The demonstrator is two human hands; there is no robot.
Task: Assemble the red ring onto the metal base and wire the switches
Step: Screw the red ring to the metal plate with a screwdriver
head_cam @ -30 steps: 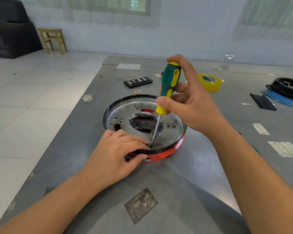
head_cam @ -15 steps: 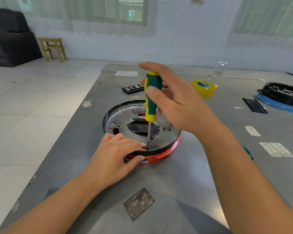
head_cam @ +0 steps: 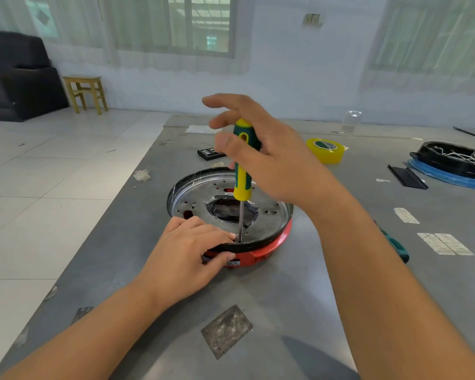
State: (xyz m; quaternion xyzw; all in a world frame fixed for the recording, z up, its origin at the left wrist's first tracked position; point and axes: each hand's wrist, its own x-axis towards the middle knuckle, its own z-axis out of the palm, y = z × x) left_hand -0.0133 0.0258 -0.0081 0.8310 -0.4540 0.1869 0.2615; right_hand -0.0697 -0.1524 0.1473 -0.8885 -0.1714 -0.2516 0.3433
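Note:
A round metal base (head_cam: 269, 208) with a black rim lies on top of the red ring (head_cam: 269, 246) in the middle of the grey table. My left hand (head_cam: 187, 256) grips the near edge of the base and ring, fingers over the rim, thumb on the red side. My right hand (head_cam: 266, 157) holds a green and yellow screwdriver (head_cam: 243, 171) upright, thumb and fingers around the handle, upper fingers spread. The shaft's tip stands on a screw (head_cam: 237, 237) just inside the near rim, beside my left fingertips.
A yellow tape roll (head_cam: 325, 150) and a black bit case (head_cam: 209, 153) lie behind the base. At the far right stands a black pan with white wires on a blue ring (head_cam: 455, 167). A black strip (head_cam: 406, 176) and paper labels (head_cam: 444, 244) lie right; the table edge runs left.
My right hand has shifted its hold on the screwdriver handle, fingers loosening and spreading as the tool turns. The view has tilted up a little. My left hand stays on the rim.

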